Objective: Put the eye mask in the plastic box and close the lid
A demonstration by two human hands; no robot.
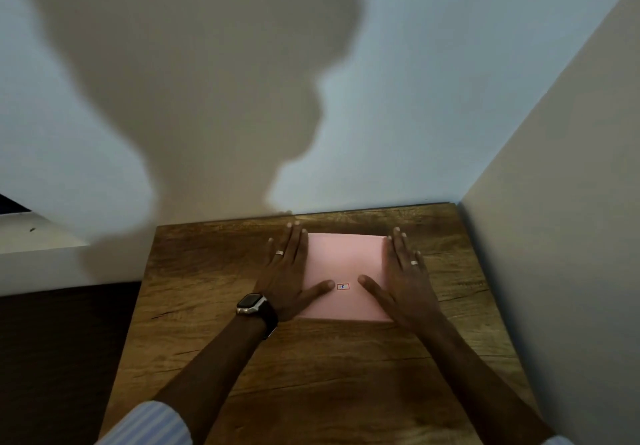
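A flat pink plastic box (346,261) lies on the wooden table (311,358) near the back wall, its lid down, with a small red-framed sticker on top. My left hand (294,271) lies flat along the box's left edge, thumb resting on the lid. My right hand (403,274) lies flat along the right edge, thumb also on the lid. Both hands have their fingers stretched out and pressed against the box. The eye mask is not visible.
The table stands in a corner, with a pale wall (398,115) behind it and a beige wall (561,236) close on the right. A dark floor (52,358) lies to the left, below a white ledge (41,240).
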